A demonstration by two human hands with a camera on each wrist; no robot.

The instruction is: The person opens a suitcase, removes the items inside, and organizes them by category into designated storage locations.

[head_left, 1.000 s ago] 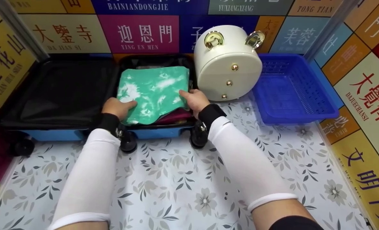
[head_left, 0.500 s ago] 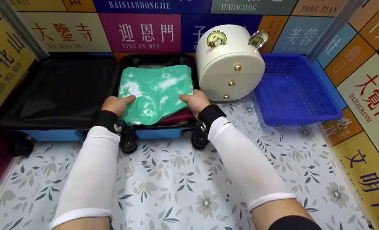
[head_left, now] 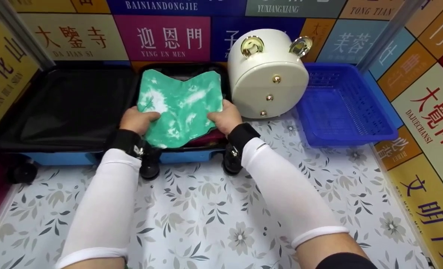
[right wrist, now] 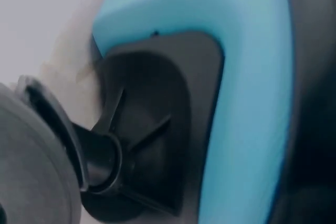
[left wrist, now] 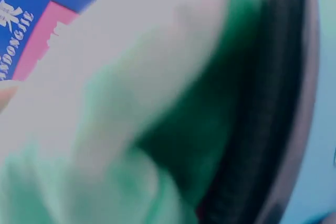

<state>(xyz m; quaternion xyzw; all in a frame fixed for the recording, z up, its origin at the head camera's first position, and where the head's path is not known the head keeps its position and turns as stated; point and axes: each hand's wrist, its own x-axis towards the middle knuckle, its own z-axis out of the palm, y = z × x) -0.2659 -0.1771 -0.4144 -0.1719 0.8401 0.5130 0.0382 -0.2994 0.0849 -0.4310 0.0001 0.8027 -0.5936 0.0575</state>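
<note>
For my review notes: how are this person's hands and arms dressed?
The left hand and right hand are ungloved. Each wrist wears a broad black wristband. Plain white arm sleeves run from there up the forearms, ending in thicker white hems. Beyond the right one, a black garment sleeve shows at the picture's bottom edge.

An open suitcase (head_left: 94,104) lies on a flower-patterned sheet (head_left: 191,216), black wheels (head_left: 149,167) at its near side. Over the suitcase's right half, a green-and-white cloth (head_left: 184,106) has its left edge pinched by the left hand (head_left: 136,121) and its right edge by the right hand (head_left: 227,118); dark red fabric (head_left: 210,138) shows beneath. Just right of the suitcase stands a white rounded case (head_left: 256,86) with gold ears (head_left: 251,46), farther right a blue basket (head_left: 340,141). A lettered wall (head_left: 163,22) is behind the suitcase.
</note>
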